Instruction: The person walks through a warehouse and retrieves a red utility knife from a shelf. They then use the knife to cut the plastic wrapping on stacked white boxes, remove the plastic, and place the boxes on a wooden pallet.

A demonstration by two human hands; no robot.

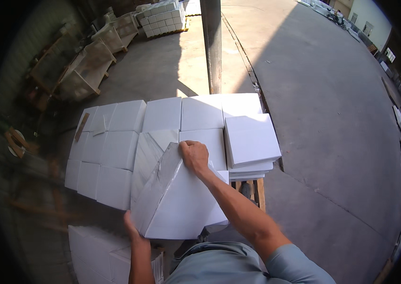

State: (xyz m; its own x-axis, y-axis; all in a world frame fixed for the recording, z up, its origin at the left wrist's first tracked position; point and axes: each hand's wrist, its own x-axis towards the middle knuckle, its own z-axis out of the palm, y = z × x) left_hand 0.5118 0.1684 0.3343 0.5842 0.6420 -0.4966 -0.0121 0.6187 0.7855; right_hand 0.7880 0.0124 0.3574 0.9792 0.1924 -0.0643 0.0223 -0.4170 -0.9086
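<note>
A white box point(177, 203), tilted and with a wrinkled taped side, is held close in front of me. My right hand point(194, 154) is closed over its far upper corner. At its near left corner my left hand point(133, 226) grips the lower edge; the fingertips are partly hidden behind the box. Just beyond lies a marble-patterned slab surface point(155, 144) among rows of white boxes point(163, 113). A separate stack topped by a white box point(251, 139) stands at the right end of the rows.
A wooden pallet point(260, 194) shows under the right stack. More white boxes point(89, 246) sit at the lower left. A metal post point(212, 52) rises behind the rows. Wooden crates point(84, 66) line the left wall, and another loaded pallet point(162, 20) stands farther back.
</note>
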